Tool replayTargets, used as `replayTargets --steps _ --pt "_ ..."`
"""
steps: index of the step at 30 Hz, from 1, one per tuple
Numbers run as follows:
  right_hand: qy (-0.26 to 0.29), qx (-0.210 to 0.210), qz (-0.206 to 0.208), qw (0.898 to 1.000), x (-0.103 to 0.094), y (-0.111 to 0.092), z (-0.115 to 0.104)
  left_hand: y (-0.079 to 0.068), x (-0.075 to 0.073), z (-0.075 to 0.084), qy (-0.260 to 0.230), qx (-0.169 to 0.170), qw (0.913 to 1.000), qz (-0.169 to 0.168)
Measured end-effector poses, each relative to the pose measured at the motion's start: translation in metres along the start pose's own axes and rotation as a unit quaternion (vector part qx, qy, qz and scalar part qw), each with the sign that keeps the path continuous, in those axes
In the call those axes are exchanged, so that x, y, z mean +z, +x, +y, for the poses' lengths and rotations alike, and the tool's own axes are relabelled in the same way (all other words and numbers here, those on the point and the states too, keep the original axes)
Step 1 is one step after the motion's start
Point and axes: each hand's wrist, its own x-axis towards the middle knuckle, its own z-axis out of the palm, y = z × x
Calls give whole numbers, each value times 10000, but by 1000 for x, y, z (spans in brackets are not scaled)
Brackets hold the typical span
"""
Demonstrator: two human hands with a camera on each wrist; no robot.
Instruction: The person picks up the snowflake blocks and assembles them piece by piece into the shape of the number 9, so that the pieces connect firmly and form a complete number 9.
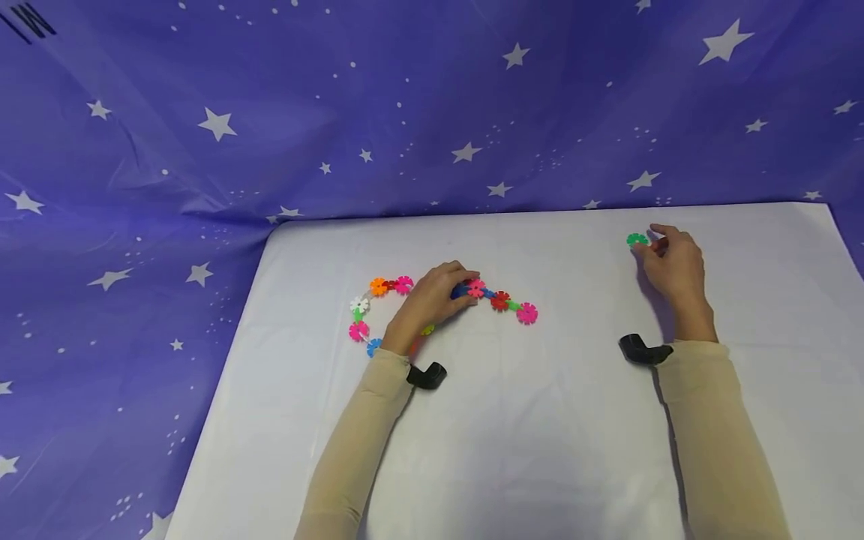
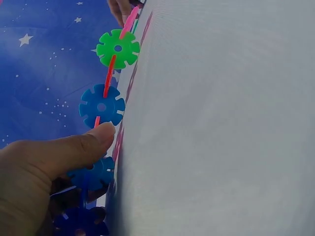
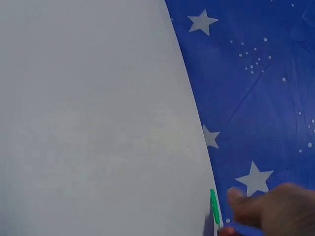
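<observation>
A chain of interlocking plastic snowflake discs curves over the table. My left hand [image 1: 435, 296] grips the chain near its middle; in the left wrist view the thumb presses by a blue disc [image 2: 102, 106], with a green disc [image 2: 118, 48] further along. The chain's free right end is a pink disc [image 1: 527, 313]. Left of the hand, the chain bends round through an orange disc [image 1: 379, 286] and a white disc [image 1: 359, 305]; the hand hides part of it. Far right, my right hand [image 1: 675, 266] pinches a small piece with a green disc [image 1: 637, 239] sticking out. Something red [image 3: 229, 231] shows beside it.
The white-covered table [image 1: 540, 427] ends at the back against a purple-blue star-patterned cloth [image 1: 405, 112], which also hangs along the left. A black wrist mount [image 1: 427, 376] juts from the left sleeve, another black mount [image 1: 644, 350] from the right.
</observation>
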Motion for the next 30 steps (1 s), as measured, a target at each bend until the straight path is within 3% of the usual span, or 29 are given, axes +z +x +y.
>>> replayTargets --steps 5,10,13,15,20,24,30 --pt "-525 71 -90 9986 0 6 0 -3 -3 2 -22 87 10000 25" --pt "-422 -32 -45 9991 -4 0 -4 -1 -9 9 117 360 9989 284" --pt "-81 -437 -88 9990 0 -15 -9 2 -10 21 228 616 9974 304" --pt "238 -933 -218 9951 10 -31 -17 7 -8 31 315 811 9960 197" --pt "770 -2027 -851 9725 41 -75 -45 19 7 51 466 1165 9920 -136" --pt "673 -2234 -1219 9647 56 -98 -59 25 19 58 399 1239 9912 -254" --pt "498 -2436 -1266 9603 60 -106 -63 24 27 59 598 1238 9897 -408"
